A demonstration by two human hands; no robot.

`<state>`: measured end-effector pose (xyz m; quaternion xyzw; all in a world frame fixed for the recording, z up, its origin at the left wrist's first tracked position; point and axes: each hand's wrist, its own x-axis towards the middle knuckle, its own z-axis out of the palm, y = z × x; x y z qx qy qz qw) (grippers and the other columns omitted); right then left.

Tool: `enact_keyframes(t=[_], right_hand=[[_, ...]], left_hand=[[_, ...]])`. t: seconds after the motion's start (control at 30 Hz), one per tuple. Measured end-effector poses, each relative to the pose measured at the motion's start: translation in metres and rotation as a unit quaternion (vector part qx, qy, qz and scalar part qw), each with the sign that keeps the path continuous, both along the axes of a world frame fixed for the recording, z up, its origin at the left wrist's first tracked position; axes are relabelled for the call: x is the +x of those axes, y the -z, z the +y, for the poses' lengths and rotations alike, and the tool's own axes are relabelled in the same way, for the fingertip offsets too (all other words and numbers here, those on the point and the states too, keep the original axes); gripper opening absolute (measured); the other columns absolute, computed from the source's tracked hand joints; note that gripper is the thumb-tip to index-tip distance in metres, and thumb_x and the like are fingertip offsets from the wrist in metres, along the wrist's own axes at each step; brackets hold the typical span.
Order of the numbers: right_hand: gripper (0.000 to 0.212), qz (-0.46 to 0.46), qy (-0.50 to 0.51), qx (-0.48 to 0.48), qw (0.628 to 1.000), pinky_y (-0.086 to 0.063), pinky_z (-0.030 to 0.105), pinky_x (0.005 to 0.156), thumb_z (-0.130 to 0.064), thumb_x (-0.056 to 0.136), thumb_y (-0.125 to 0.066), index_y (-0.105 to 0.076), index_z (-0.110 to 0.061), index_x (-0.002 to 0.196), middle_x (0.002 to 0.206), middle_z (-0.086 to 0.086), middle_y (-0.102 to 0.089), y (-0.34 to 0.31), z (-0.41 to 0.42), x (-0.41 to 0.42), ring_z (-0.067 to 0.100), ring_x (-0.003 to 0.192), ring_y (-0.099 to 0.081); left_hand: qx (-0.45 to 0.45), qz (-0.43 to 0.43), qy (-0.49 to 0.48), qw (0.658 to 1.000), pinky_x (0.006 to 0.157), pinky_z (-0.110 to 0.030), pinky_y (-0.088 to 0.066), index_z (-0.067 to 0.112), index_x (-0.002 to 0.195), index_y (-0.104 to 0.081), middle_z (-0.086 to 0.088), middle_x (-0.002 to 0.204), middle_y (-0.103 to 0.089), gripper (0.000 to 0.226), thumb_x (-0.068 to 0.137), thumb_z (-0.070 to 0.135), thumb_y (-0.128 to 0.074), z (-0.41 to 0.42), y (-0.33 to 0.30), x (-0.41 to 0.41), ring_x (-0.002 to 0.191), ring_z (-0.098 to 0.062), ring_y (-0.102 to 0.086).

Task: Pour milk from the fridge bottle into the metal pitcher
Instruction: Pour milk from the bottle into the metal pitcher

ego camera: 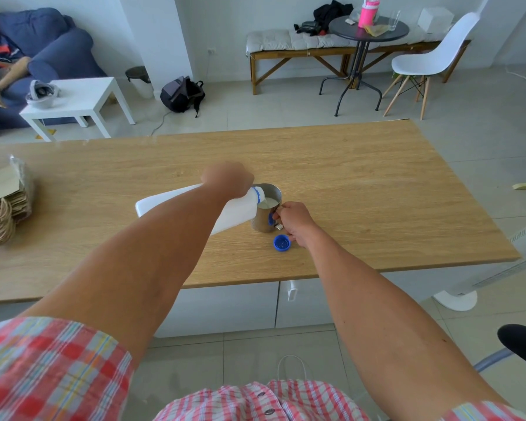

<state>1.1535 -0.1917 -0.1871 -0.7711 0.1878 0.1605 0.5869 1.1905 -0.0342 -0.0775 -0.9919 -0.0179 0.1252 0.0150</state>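
Note:
A white plastic milk bottle with a blue neck ring lies tipped almost flat over the wooden table. My left hand grips it near the neck. Its mouth rests over the rim of the metal pitcher, which stands upright with white milk visible inside. My right hand holds the pitcher's handle on its right side. The bottle's blue cap lies open side up on the table just in front of the pitcher, beside my right hand.
A stack of paper bags with rope handles sits at the table's left edge. A white fan base stands on the floor by the right corner. A person sits on a blue sofa at far left.

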Motion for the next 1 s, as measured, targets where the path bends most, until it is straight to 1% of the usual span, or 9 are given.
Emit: enact_keyframes(t=[0.1,0.23,0.37,0.43,0.53,0.7,1.0], right_hand=[[0.022,0.0,0.0,0.002,1.0,-0.025,0.026,0.049,-0.007,0.096,-0.044,-0.064,-0.011,0.09,0.082,0.011,-0.051,0.0002,-0.0004,0.0,0.017,0.059,-0.035],[0.022,0.002,-0.002,0.004,1.0,-0.025,0.027,0.049,-0.007,0.097,-0.043,-0.064,-0.01,0.09,0.081,0.011,-0.05,-0.0004,-0.0005,-0.0005,0.017,0.059,-0.035],[0.022,0.001,0.001,0.003,1.0,-0.026,0.027,0.049,-0.007,0.098,-0.044,-0.065,-0.009,0.09,0.08,0.01,-0.052,0.0007,-0.0009,-0.0002,0.018,0.059,-0.036],[0.023,0.001,0.002,0.002,1.0,-0.026,0.026,0.048,-0.008,0.099,-0.044,-0.065,-0.009,0.09,0.079,0.01,-0.052,0.0012,-0.0006,0.0001,0.017,0.058,-0.036],[0.025,-0.001,0.003,0.004,1.0,-0.025,0.026,0.048,-0.008,0.099,-0.043,-0.065,-0.009,0.088,0.076,0.009,-0.051,0.0005,-0.0003,0.0002,0.017,0.056,-0.035],[0.025,-0.002,0.0,0.003,1.0,-0.025,0.026,0.047,-0.008,0.099,-0.042,-0.066,-0.008,0.091,0.083,0.012,-0.054,0.0016,-0.0004,0.0005,0.017,0.057,-0.036],[0.024,-0.006,0.003,0.002,1.0,-0.024,0.025,0.045,-0.007,0.099,-0.042,-0.065,-0.009,0.091,0.085,0.012,-0.054,0.0025,-0.0008,0.0007,0.017,0.057,-0.035]], left_hand=[[0.002,-0.001,0.0,1.0,0.071,-0.037,-0.041,0.012,0.096,-0.06,-0.006,0.084,-0.057,0.027,0.1,0.027,-0.038,-0.0001,0.0007,0.0007,0.066,-0.022,-0.05],[0.004,-0.002,0.004,1.0,0.071,-0.038,-0.041,0.012,0.096,-0.061,-0.006,0.084,-0.058,0.028,0.1,0.028,-0.038,-0.0005,0.0013,0.0012,0.068,-0.022,-0.051],[0.002,-0.005,0.012,1.0,0.073,-0.037,-0.042,0.013,0.097,-0.06,-0.006,0.084,-0.057,0.026,0.1,0.028,-0.039,-0.0005,0.0026,0.0015,0.082,-0.028,-0.059],[0.005,-0.005,0.015,1.0,0.074,-0.038,-0.043,0.013,0.098,-0.06,-0.006,0.084,-0.056,0.026,0.1,0.028,-0.039,-0.0006,0.0021,0.0015,0.085,-0.029,-0.059],[0.008,-0.005,0.017,1.0,0.075,-0.038,-0.043,0.012,0.099,-0.061,-0.006,0.084,-0.057,0.027,0.101,0.027,-0.038,-0.001,0.0017,0.0021,0.086,-0.029,-0.06],[0.009,-0.009,0.018,1.0,0.076,-0.038,-0.045,0.012,0.099,-0.061,-0.007,0.084,-0.058,0.028,0.101,0.028,-0.038,-0.0004,0.0034,0.003,0.086,-0.029,-0.061],[0.015,-0.007,0.021,1.0,0.075,-0.039,-0.045,0.012,0.101,-0.062,-0.006,0.085,-0.057,0.026,0.1,0.026,-0.039,-0.0022,0.0037,0.003,0.087,-0.029,-0.06]])
